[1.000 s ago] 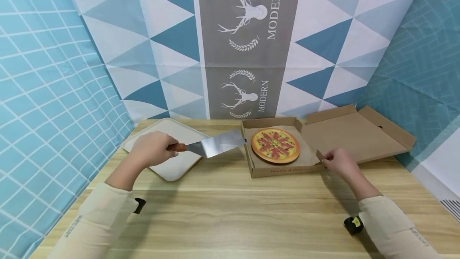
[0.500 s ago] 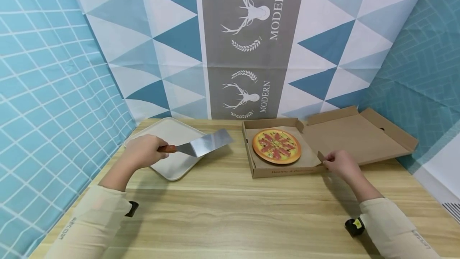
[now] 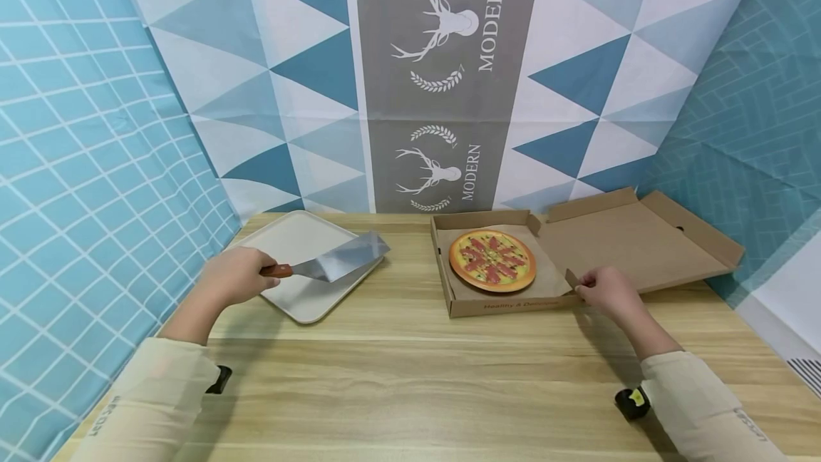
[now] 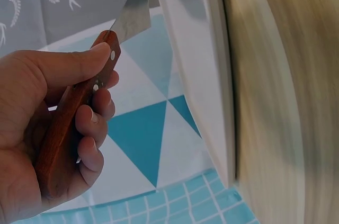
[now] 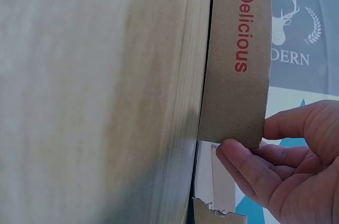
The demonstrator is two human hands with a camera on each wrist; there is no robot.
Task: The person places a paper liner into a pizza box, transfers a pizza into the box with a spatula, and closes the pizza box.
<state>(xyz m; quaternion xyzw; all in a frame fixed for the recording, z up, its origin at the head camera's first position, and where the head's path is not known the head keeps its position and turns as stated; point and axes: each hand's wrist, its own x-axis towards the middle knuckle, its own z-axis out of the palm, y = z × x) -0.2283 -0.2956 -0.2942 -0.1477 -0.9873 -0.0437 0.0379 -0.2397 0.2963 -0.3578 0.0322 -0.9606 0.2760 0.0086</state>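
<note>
My left hand (image 3: pixel 236 275) grips the wooden handle (image 4: pixel 69 118) of a metal spatula (image 3: pixel 346 258), with fingers and thumb wrapped round it. The wide blade hangs above the white tray (image 3: pixel 298 305), its tip over the tray's right edge. A whole pizza (image 3: pixel 492 260) topped with red slices lies on paper inside the cardboard pizza box (image 3: pixel 507 305). At the box's front right corner, my right hand (image 3: pixel 608 294) pinches a cardboard flap between thumb and fingers. In the right wrist view the fingers hold the end of the lettered side wall (image 5: pixel 233 102).
The box lid (image 3: pixel 628 241) lies folded back to the right, close to the right wall covering. A patterned cloth (image 3: pixel 442 91) stands behind the wooden table (image 3: pixel 410 383). A tiled blue wall covering (image 3: pixel 83 162) borders the left side.
My left hand has drawn the spatula leftward, away from the pizza box and over the tray. My right hand stays at the box corner, and the pizza has not moved.
</note>
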